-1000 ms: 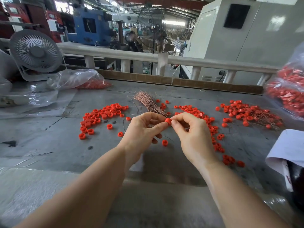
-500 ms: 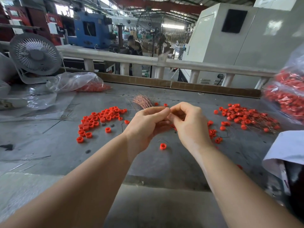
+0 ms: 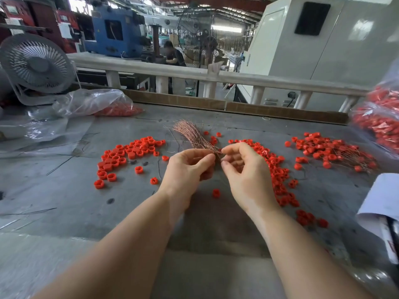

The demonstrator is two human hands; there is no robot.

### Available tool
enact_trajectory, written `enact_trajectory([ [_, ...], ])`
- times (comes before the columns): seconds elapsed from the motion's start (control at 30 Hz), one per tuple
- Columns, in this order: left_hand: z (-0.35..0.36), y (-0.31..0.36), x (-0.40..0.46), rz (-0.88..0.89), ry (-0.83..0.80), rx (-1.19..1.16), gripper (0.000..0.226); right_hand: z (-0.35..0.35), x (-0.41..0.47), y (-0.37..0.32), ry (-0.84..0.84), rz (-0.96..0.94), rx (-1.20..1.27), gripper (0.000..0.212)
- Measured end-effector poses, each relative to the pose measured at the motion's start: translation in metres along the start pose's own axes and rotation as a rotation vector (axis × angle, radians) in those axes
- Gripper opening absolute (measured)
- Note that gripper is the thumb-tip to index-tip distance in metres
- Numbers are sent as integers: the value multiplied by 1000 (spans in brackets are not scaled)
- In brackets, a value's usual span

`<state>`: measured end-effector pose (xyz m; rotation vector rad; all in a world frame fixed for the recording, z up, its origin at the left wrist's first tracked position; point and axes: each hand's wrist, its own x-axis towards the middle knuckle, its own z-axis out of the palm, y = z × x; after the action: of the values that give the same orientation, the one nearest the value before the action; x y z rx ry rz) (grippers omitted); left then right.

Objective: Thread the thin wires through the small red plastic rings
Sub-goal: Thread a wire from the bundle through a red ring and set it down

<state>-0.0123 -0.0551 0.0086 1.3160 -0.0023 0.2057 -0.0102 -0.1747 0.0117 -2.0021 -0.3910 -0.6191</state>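
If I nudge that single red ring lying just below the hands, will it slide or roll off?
The lone red ring lies flat on its open end on the grey table, so it would probably slide rather than roll. It looks like small hollow plastic, likely very light, so a slight push may flick it away. If tipped on edge, its round wall could roll.

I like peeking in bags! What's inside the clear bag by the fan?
The clear bag holds red rings heaped at its right end. Crumpled plastic covers the rest, so anything else inside is hidden.
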Motion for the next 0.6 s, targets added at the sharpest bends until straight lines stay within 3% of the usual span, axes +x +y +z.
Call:
enact_trajectory([
  [0.17, 4, -1, -6, 49, -67, 75, 17, 0, -3, -2, -28, -15, 12, 22],
  [0.43, 7, -2, -6, -55, -102, -103, 5, -4, -3, 0, -40, 7, 68, 18],
  [0.6, 7, -3, -6, -41, -83, -46, 8, -4, -2, -2, -14, 35, 91, 13],
])
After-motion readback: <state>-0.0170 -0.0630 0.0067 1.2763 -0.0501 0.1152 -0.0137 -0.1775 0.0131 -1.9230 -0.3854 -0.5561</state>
